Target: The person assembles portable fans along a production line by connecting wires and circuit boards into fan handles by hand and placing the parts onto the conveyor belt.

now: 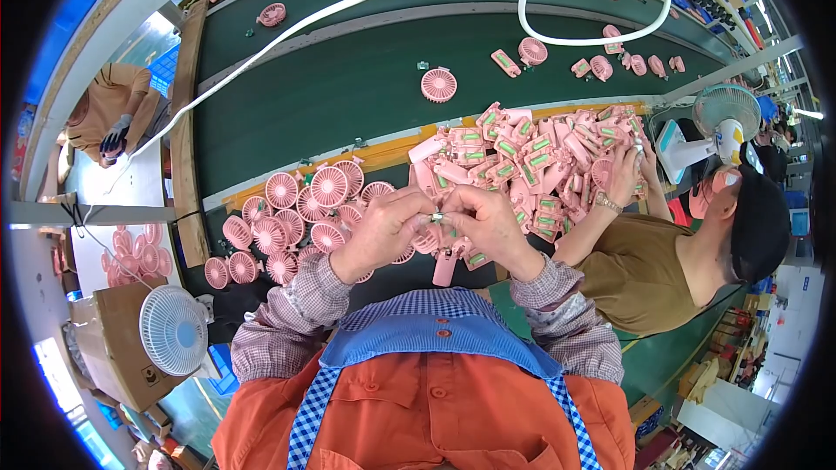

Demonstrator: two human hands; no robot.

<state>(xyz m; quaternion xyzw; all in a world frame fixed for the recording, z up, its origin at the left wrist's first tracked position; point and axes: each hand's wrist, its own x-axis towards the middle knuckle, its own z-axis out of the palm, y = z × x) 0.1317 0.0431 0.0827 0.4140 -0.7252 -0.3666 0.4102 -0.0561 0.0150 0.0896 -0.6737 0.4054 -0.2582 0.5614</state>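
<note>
In front of my chest, my left hand (pixel 381 231) and my right hand (pixel 489 224) meet, thumbs and fingertips pinched. Between them is a small pale-green and white piece (pixel 436 218), too small to make out fully. Just below it lies a pink fan handle (pixel 444 270). A pile of round pink fan heads (pixel 329 185) spreads beside my left hand. Beyond my right hand is a heap of pink handle housings (pixel 544 157), many showing green inside.
A dark green conveyor belt (pixel 322 96) runs across, carrying scattered fan parts. At right, a co-worker's hand (pixel 623 176) reaches into the heap. Desk fans stand at left (pixel 174 329) and right (pixel 727 113). A white cable (pixel 287 37) hangs overhead. Another person (pixel 113 113) sits at far left.
</note>
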